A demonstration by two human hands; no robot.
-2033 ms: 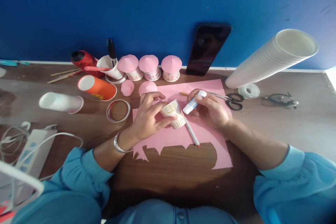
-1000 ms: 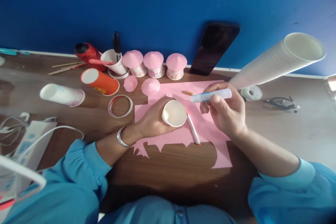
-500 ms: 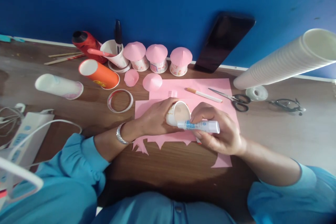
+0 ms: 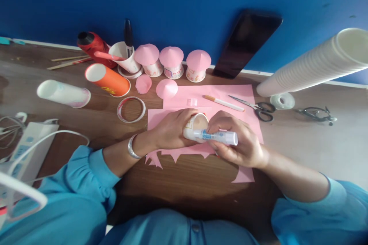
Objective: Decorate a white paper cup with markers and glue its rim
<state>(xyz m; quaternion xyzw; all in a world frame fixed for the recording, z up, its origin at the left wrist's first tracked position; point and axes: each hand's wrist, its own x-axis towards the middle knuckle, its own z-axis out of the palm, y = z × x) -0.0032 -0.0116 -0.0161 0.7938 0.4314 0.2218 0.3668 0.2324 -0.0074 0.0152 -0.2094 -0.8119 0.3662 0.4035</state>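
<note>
A small white paper cup (image 4: 189, 132) is held in my left hand (image 4: 172, 130), tilted so its mouth faces up and to the right. My right hand (image 4: 238, 138) grips a glue stick (image 4: 221, 137) between thumb and fingers. The stick's left end lies against the cup's rim at its lower side. Pink paper sheets (image 4: 184, 95) are spread under both hands. Just beyond them stand several drawn-on cups with pink paper cone tops (image 4: 171, 56). A loose pink cone (image 4: 167, 89) and a smaller pink paper piece (image 4: 143, 84) lie nearby.
Scissors (image 4: 258, 108) and a white pencil-like stick (image 4: 224, 103) lie on the pink paper. At right rise stacked cups (image 4: 313, 65) beside a tape roll (image 4: 282, 101). A dark phone (image 4: 247, 44) leans on the blue wall. Left are an orange cup (image 4: 110, 81), a tape ring (image 4: 131, 109) and a power strip (image 4: 25, 153).
The glue stick has shifted slightly left and up, so its end overlaps the cup's rim more. The cup has moved slightly right; my left hand keeps its hold.
</note>
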